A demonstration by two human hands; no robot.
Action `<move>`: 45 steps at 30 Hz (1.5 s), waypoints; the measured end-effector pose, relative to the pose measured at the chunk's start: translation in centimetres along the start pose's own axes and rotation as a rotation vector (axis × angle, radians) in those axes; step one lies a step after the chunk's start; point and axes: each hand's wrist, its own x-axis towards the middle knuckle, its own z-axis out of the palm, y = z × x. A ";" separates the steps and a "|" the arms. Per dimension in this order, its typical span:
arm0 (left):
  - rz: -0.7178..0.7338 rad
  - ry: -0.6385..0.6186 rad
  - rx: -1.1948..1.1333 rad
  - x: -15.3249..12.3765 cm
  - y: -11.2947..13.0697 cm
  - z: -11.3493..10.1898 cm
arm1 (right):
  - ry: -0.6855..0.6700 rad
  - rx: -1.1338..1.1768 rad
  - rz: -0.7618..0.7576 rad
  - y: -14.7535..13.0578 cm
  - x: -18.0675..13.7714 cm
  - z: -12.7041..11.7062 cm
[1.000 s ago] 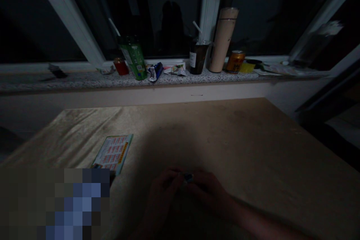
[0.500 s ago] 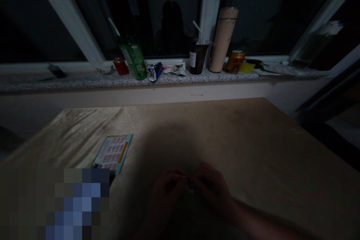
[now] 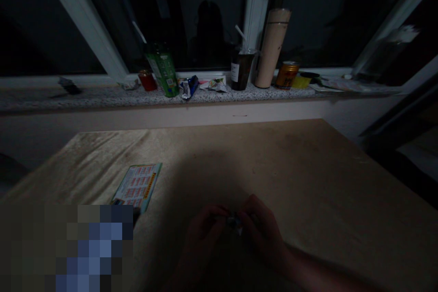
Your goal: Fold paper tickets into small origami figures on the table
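Our left hand (image 3: 201, 233) and right hand (image 3: 264, 232) pinch a small shiny packet (image 3: 234, 223) — likely light, crinkly, best gripped edgewise.

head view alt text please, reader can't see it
In dim light, a left hand and right hand pinch a small shiny object between them over a tan table. A printed card lies to the left; a green cup and a gold can stand on the windowsill behind.

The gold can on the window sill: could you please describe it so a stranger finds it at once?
Look along the stone window sill behind the table. Right of the tall beige tumbler stands the can, the only gold one.
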 end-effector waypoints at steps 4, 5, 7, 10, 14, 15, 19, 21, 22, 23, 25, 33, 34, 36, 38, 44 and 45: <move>-0.057 0.020 0.079 -0.6 -0.8 0.1 | 0.007 0.042 -0.004 0.3 -0.1 0.0; -0.070 0.038 0.119 -0.7 -0.9 0.1 | 0.003 0.052 0.002 0.4 -0.2 0.0; -0.082 0.065 0.187 -0.9 -1.1 0.0 | 0.000 0.071 0.030 0.6 -0.3 0.1; -0.051 0.049 0.220 -1.0 -0.8 -0.2 | 0.016 0.080 0.066 0.7 -0.2 0.1; -0.026 0.047 0.161 -0.8 -0.1 0.1 | 0.031 0.088 0.050 0.5 -0.1 0.2; -0.038 0.044 0.131 -0.8 0.0 0.3 | 0.035 0.088 0.039 0.4 -0.1 0.2; -0.130 0.104 0.101 -0.7 0.3 0.9 | 0.041 0.083 -0.002 0.4 -0.1 0.2; -0.120 0.145 0.084 -0.7 0.3 0.9 | 0.038 0.086 -0.008 0.3 -0.1 0.2; -0.110 0.158 0.074 -0.7 0.3 0.9 | 0.039 0.089 -0.009 0.3 -0.1 0.2; -0.104 0.172 0.065 -0.7 0.2 0.8 | 0.042 0.091 -0.010 0.3 -0.1 0.2; -0.099 0.196 0.057 -0.8 0.1 0.7 | 0.051 0.091 -0.010 0.3 -0.1 0.2; -0.098 0.240 0.084 -0.8 -1.1 -0.1 | -0.006 0.217 0.067 0.5 -0.1 -0.1; -0.101 0.236 0.087 -0.8 -1.1 -0.2 | -0.053 0.258 0.085 0.5 -0.1 -0.2; -0.096 0.228 0.092 -0.7 -1.1 -0.3 | -0.149 0.317 0.093 0.6 0.1 -0.2; -0.079 0.238 0.106 -0.6 -1.1 -0.4 | -0.200 0.328 0.082 0.6 0.4 -0.2; -0.060 0.351 0.186 -0.5 -1.4 -0.1 | -0.160 0.316 0.137 0.3 0.9 0.1; -0.061 0.346 0.190 -0.5 -1.4 -0.1 | -0.151 0.311 0.142 0.3 0.9 0.1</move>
